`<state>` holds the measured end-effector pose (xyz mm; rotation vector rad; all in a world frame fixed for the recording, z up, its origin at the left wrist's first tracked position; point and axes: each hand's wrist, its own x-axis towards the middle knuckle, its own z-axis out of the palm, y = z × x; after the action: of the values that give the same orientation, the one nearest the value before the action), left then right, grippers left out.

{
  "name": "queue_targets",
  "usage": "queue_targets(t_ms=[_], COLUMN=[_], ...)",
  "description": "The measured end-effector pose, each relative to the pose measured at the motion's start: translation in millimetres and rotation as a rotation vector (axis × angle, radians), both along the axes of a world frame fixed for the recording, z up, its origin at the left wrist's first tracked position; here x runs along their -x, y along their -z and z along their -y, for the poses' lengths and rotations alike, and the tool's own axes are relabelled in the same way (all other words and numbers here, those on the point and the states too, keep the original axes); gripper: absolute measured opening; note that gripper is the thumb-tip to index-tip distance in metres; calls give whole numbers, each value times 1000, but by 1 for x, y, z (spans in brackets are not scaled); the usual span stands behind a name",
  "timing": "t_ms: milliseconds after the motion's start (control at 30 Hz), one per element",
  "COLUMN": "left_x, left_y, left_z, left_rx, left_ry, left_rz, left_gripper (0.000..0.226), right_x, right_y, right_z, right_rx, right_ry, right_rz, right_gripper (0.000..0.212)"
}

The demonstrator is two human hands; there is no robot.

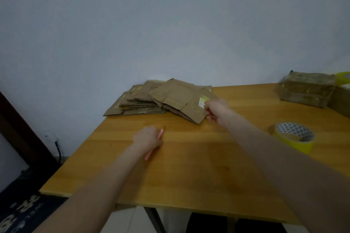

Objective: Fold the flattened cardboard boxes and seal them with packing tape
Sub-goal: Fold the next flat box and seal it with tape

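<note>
- Gripping one pink tool (148, 155) in my left hand (146, 137), fingers curled round it, on the tabletop (189, 172).
- One stack of flattened boxes (136, 103) at the far corner; its sheets I cannot count.
- My right hand (217, 108) pinches the top flattened box (178, 96) by its corner between the fingers.
- One yellow tape roll (294, 138); one folded box (306, 91) further right.
- Wooden tabletop against a pale wall (170, 24).

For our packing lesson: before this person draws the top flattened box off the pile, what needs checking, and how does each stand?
1. The right hand pinches the top flattened box at its corner: ok.
2. The left hand free for folding: not ok, it holds a pink tool.
3. The tape roll on the table: ok.
4. Bare table in front for folding: ok.
5. Tape's loose end ready: cannot tell.
</note>
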<state>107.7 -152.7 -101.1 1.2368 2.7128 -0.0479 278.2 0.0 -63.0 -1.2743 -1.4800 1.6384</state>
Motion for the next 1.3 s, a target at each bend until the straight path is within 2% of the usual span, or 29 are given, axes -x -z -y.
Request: queue_targets(t_ms=[133,333,400,467,567,700,833,933,1033,1133,1200,1300], left_x=[33,55,55,57,59,75,83,79,72,52,31,2], left_y=[1,-2,-15,-28,-46,-48,-37,-41,-55,-74,-83,-80], left_z=[17,8,-10,-35,-78,-125,-142,-139,-128,-114,-103,-83], left_rx=[-3,76,-66,-317,-575,-496,-428,-509,-707,-903,-1021,-1143], left_ry=[-103,-103,-81,-10,68,-46,-140,-169,-147,-105,-93,-99], left_rz=[-188,-215,-266,-266,-139,1,18,98,86,301,522,768], left_gripper=[25,16,17,25,40,56,59,61,66,73,73,69], right_x=[13,19,23,30,39,43,43,36,18,-8,-27,-55], right_y=[9,18,21,25,32,41,39,28,15,3,-4,-8], right_z=[0,-19,-27,-34,-45,-60,-71,-75,-75,-64,-50,-31], right_rx=[36,13,23,45,92,181,269,280,211,109,30,-145], right_ry=[-27,22,32,51,95,132,131,163,137,71,28,38], right_rz=[43,87,91,75,19,-66,-193,-316,-416,-433,-368,-232], right_gripper=[31,39,41,44,48,46,45,43,40,37,35,44])
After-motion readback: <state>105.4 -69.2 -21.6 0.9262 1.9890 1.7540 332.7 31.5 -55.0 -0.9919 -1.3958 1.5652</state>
